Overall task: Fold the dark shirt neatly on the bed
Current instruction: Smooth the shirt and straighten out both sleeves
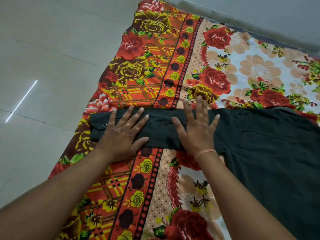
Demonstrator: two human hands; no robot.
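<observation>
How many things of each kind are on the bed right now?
Dark green fabric shirt: 1
Bare hands pressed flat on its sleeve, left hand and right hand: 2
Pale band on the right wrist: 1
Floral patterned bedsheet: 1
Total: 5

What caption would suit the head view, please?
Both hands, left hand and right hand, press a dark shirt sleeve flat on floral bedsheet.

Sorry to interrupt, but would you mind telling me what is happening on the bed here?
A person is folding a dark shirt spread on a floral bedsheet. Both hands lie flat, fingers spread, on one sleeve stretched out sideways: the left hand near the buttoned cuff, the right hand nearer the shoulder. The shirt's body is not yet folded.
</observation>
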